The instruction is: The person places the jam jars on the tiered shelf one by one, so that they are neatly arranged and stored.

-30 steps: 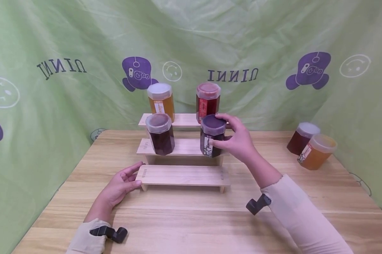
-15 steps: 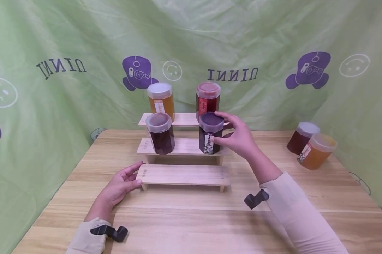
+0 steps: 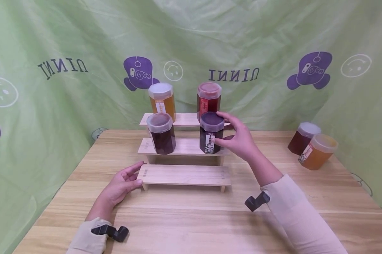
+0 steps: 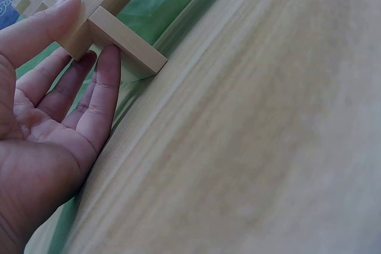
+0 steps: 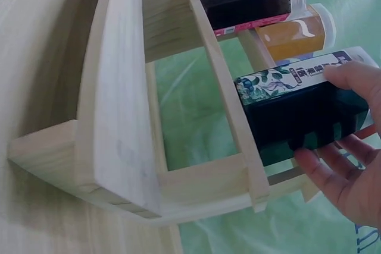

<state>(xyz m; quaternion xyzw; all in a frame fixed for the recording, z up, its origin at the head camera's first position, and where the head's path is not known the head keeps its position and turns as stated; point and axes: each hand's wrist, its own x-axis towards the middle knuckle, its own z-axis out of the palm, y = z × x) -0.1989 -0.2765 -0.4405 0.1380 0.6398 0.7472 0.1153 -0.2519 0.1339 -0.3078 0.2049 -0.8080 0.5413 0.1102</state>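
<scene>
My right hand (image 3: 238,137) holds a dark purple octagonal jar (image 3: 206,139) between thumb and fingers. The jar stands upright at the right end of the middle step of a three-step wooden display stand (image 3: 184,175). In the right wrist view, the thumb lies on the patterned label of this jar (image 5: 280,111) and the fingers on its far side. My left hand (image 3: 119,185) grips the left end of the lowest step, thumb at the front corner and fingers behind. In the left wrist view, the fingertips (image 4: 110,55) touch the wood.
A dark brown jar (image 3: 163,141) stands at the middle step's left. On the top step are an amber jar (image 3: 168,106) and a red jar (image 3: 214,105). Another dark red jar (image 3: 297,143) and an orange jar (image 3: 315,157) stand on the table (image 3: 191,222) at right. A green curtain (image 3: 242,35) hangs behind.
My right hand has shifted the dark purple jar slightly back and left on the middle step, then stayed nearly still. The left hand has kept its place.
</scene>
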